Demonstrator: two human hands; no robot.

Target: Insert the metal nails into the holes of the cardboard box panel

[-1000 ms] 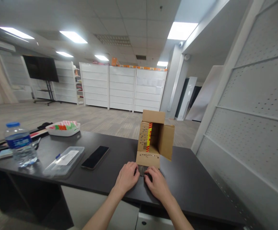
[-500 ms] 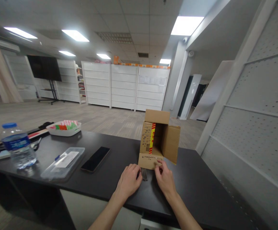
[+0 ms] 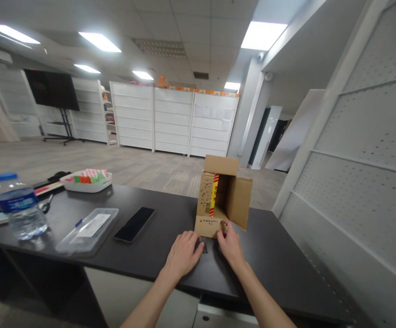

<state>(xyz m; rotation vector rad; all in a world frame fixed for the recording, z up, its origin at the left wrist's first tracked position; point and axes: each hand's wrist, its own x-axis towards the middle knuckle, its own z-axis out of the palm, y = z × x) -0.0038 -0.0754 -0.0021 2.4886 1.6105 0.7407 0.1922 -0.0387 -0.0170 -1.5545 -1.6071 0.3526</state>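
Observation:
An open cardboard box (image 3: 241,200) stands on the black table with its opening toward me. Its lower flap (image 3: 207,227) slopes down in front and has a row of small holes; more holes dot the left flap (image 3: 204,193). Thin metal nails (image 3: 204,244) lie in a small bunch below the flap. My left hand (image 3: 183,253) rests on the table beside them, fingers extended, the thumb at the nails. At the lower flap's right side, my right hand (image 3: 231,243) has its fingers curled, index fingertip by the holes; whatever it pinches is too small to make out.
Left of my hands lie a black phone (image 3: 134,224) and a clear plastic case (image 3: 88,231). Farther left stand a water bottle (image 3: 20,207) and a white basket (image 3: 87,183) with colourful packets. A perforated panel (image 3: 365,182) rises along the right.
My right hand has moved closer against the lower flap, its fingers drawn further together. The left thumb has shifted onto the nails. The whole view has swung slightly.

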